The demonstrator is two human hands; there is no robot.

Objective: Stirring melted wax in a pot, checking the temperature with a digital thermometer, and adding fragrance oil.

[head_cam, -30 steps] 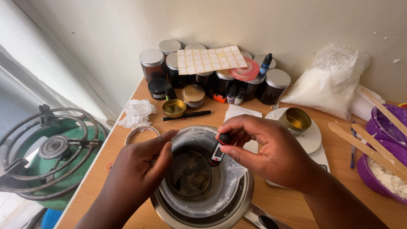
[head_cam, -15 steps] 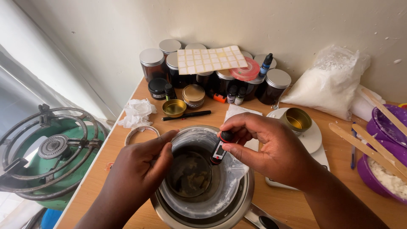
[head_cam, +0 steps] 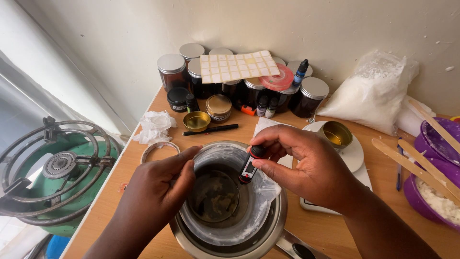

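Note:
My right hand pinches a small dark dropper bottle with a label, tipped mouth-down over a metal pot. Inside the pot sits a smaller inner vessel with a white-coated wall and a dark bottom holding pale lumps. My left hand rests on the left rim of the pot, fingers curled over its edge.
Several dark jars with silver lids line the wall, a sheet of white labels on top. A gold tin sits on a white scale, a bag of white powder behind. Purple bowls with wooden sticks right; gas burner left.

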